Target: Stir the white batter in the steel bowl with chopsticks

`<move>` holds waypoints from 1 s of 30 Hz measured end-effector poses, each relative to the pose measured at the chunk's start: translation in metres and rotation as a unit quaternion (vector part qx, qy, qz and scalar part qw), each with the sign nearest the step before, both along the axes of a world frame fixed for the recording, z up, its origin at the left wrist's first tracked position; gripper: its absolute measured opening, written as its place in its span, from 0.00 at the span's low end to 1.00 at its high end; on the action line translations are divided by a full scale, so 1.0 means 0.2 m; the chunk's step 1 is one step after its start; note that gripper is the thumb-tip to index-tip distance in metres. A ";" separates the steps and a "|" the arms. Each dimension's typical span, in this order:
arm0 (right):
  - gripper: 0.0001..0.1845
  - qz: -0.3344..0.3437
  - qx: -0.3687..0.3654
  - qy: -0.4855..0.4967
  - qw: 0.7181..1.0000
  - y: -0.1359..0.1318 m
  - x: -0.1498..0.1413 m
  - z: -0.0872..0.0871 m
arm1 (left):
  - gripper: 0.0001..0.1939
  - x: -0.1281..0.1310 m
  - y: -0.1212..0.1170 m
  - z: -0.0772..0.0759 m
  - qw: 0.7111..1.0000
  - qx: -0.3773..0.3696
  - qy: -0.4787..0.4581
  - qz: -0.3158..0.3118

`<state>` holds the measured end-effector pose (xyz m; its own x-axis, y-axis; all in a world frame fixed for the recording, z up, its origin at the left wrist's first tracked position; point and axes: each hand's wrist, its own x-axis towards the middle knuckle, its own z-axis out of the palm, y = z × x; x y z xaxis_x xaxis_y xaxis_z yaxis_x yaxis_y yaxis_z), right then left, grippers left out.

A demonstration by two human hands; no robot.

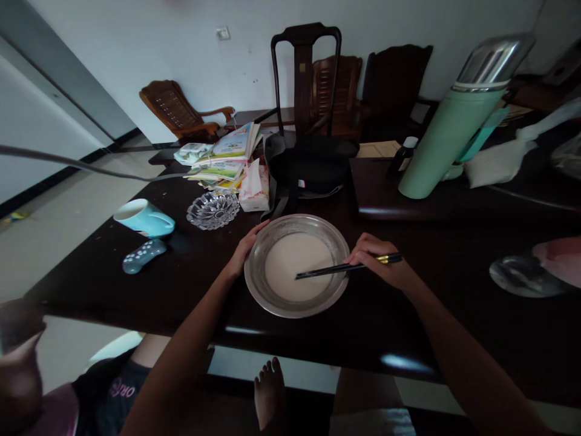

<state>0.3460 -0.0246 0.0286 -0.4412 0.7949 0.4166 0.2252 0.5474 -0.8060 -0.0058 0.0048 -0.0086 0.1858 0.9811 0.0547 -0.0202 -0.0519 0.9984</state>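
A wide metal bowl (pixel 272 230) holding pale white batter (pixel 290 263) sits on the dark table near its front edge. My left hand (pixel 244 249) rests against the bowl's left rim, fingers curled on it. My right hand (pixel 379 260) is closed on a pair of dark chopsticks (pixel 338 268) at the bowl's right rim. The chopstick tips lie in the batter, pointing left.
A glass dish (pixel 213 209), a blue mug (pixel 143 218) on its side and a grey remote (pixel 144 255) lie to the left. Books (pixel 224 157), a black bag (pixel 308 166) and a green thermos (pixel 454 121) stand behind. Chairs line the wall.
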 end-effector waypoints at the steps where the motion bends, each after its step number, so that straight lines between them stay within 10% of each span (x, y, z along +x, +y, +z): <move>1: 0.11 0.008 0.009 -0.009 1.000 0.00 -0.02 0.00 | 0.37 0.00 0.00 0.00 1.000 0.004 0.002 0.003; 8: 0.14 -0.062 0.018 0.000 0.998 0.01 0.03 0.00 | 0.35 -0.01 0.02 -0.02 1.000 0.004 0.009 0.011; 30: 0.09 0.022 0.014 -0.019 0.999 -0.01 -0.04 -0.01 | 0.36 0.00 0.01 0.00 1.000 0.008 0.017 0.017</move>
